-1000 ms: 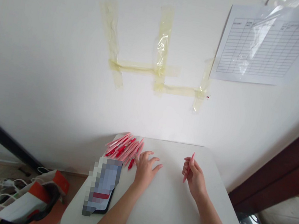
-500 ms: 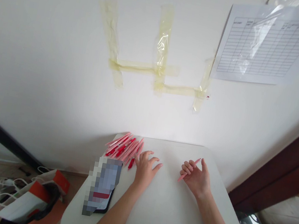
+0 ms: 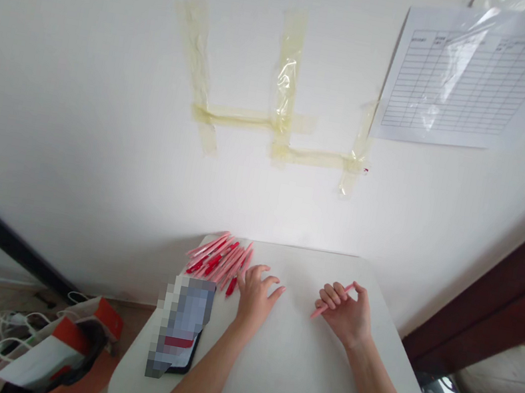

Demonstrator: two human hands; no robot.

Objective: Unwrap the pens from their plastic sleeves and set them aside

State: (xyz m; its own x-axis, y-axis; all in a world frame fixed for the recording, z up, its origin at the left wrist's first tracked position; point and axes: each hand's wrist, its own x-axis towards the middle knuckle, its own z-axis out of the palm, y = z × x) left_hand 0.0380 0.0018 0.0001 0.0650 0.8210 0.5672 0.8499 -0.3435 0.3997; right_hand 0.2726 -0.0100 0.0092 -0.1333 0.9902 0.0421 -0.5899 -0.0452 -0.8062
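Observation:
My right hand [image 3: 342, 310] is closed round a pink pen [image 3: 318, 311], held at a slant above the right half of the white table [image 3: 283, 369]. The thumb is at the pen's upper end, and the fingers curl over its middle. My left hand [image 3: 256, 295] holds nothing; its fingers are apart and bent, low over the table. Just left of it lies a pile of pink and red pens [image 3: 221, 258] near the table's back edge, by the wall. Some of the pens point different ways and overlap.
A phone [image 3: 182, 331], partly blurred out, lies on the table's left side. The white wall [image 3: 107, 95] rises behind, with yellowed tape [image 3: 236, 117] and a printed sheet [image 3: 465, 83]. Bags [image 3: 57, 350] stand on the floor at the left. A dark red frame [image 3: 494, 291] is at the right.
In my right hand, the thumb has come against the pen's upper end and the pen has shifted slightly. My left hand has stayed in place.

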